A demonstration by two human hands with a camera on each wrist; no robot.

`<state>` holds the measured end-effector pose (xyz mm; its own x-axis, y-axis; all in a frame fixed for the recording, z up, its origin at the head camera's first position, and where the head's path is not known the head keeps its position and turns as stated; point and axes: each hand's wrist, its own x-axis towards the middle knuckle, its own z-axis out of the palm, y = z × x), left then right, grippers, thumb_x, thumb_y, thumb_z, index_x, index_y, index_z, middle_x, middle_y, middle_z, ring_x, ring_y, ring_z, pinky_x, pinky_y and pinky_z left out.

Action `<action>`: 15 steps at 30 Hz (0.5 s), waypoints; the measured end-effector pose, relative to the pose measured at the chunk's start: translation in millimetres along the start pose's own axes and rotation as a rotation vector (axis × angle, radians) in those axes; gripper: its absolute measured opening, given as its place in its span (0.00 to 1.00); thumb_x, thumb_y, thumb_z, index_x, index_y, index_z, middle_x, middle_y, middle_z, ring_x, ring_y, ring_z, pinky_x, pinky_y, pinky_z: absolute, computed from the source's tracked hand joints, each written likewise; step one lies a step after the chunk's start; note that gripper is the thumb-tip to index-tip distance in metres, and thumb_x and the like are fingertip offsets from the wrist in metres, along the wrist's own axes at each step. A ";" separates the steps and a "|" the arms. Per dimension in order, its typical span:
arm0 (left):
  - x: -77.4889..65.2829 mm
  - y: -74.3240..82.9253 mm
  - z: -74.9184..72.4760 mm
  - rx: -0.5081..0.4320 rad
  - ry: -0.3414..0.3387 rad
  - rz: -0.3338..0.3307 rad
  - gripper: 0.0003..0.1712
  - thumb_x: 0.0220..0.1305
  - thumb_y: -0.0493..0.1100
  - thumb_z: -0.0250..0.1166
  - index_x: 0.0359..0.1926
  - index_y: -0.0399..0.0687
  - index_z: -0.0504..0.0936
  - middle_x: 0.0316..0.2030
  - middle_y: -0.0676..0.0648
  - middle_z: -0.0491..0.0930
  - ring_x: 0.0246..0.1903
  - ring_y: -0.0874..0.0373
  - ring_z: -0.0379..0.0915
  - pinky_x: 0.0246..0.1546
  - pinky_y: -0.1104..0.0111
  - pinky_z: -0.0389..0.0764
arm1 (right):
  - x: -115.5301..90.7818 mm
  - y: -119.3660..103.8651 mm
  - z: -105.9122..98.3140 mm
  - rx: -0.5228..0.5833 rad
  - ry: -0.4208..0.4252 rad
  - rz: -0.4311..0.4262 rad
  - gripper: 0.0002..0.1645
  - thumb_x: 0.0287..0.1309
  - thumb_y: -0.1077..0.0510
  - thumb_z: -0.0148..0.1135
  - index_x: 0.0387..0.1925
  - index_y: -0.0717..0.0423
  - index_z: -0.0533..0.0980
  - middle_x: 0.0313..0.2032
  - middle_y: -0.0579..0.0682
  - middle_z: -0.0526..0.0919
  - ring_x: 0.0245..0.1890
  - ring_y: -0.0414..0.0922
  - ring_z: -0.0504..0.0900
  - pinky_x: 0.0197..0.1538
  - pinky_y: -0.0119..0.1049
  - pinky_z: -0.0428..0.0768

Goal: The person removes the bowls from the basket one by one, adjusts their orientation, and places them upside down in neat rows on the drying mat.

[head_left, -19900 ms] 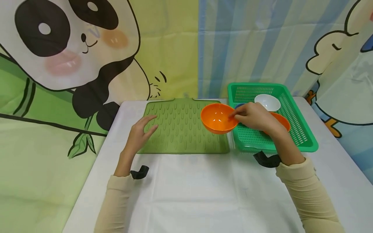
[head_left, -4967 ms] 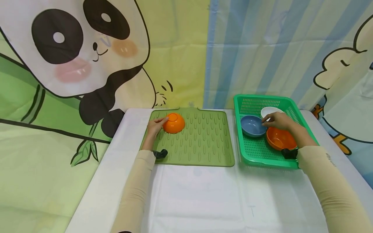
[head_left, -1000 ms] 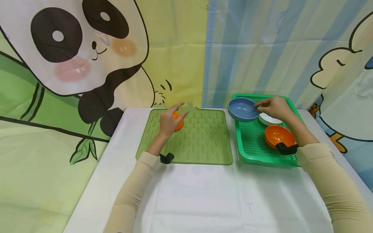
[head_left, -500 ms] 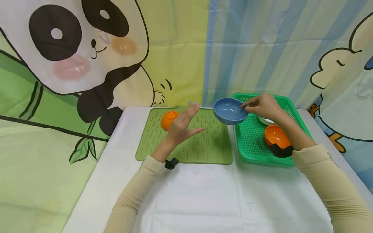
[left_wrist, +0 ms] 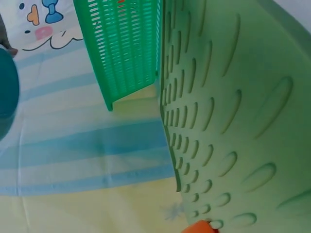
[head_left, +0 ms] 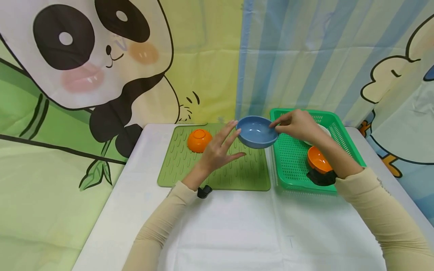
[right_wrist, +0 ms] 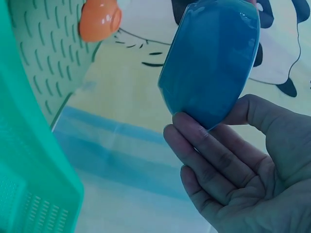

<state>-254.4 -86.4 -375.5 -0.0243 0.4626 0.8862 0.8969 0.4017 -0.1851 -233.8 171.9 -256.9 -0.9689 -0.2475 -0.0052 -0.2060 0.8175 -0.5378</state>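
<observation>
My right hand (head_left: 300, 126) pinches the right rim of a blue bowl (head_left: 256, 132) between thumb and fingers, lifted above the drying mat's right part. In the right wrist view the thumb and fingers grip the edge of that blue bowl (right_wrist: 211, 63). At the bowl's left rim, my left hand (head_left: 216, 152) reaches up with fingers extended and thumb spread apart. Its fingertips are at the rim; whether they touch is hard to tell. Behind that hand an orange bowl (head_left: 198, 140) lies upside down on the green drying mat (head_left: 234, 178).
A green plastic basket (head_left: 288, 177) stands right of the mat. Inside it are another orange bowl (head_left: 318, 159) and a white bowl (head_left: 323, 130), both partly hidden by my right arm. The table has a white cover (head_left: 230, 229); a printed curtain (head_left: 210, 56) hangs behind.
The blue bowl has come out of the basket and moved left over the mat in my right hand. My left hand has left the upturned orange bowl and moved right toward the blue one.
</observation>
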 end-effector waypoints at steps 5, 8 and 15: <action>-4.3 0.5 6.2 0.001 0.027 -0.009 0.58 0.34 0.48 0.80 0.65 0.40 0.59 0.59 0.32 0.63 0.61 0.42 0.60 0.57 0.59 0.69 | -3.1 -6.9 1.2 -0.008 0.005 -0.018 0.12 0.56 0.58 0.58 0.39 0.53 0.84 0.37 0.57 0.84 0.16 0.44 0.68 0.18 0.33 0.58; -5.6 1.5 7.9 0.007 0.041 -0.013 0.57 0.35 0.46 0.80 0.66 0.41 0.58 0.59 0.33 0.63 0.61 0.42 0.61 0.57 0.59 0.70 | -5.3 -10.4 2.2 -0.003 0.004 -0.030 0.12 0.55 0.59 0.58 0.39 0.53 0.84 0.37 0.56 0.84 0.21 0.45 0.74 0.18 0.34 0.60; -8.1 2.1 7.7 0.000 0.064 -0.031 0.49 0.43 0.41 0.76 0.64 0.40 0.58 0.59 0.33 0.64 0.60 0.41 0.62 0.56 0.60 0.70 | -7.6 -16.8 5.3 0.013 0.000 -0.059 0.11 0.55 0.60 0.59 0.38 0.52 0.84 0.36 0.54 0.85 0.23 0.45 0.76 0.18 0.34 0.62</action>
<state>-255.7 -83.2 -386.3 -0.0233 0.3986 0.9168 0.8960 0.4152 -0.1577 -222.2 157.3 -252.4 -0.9550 -0.2954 0.0268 -0.2612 0.7944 -0.5484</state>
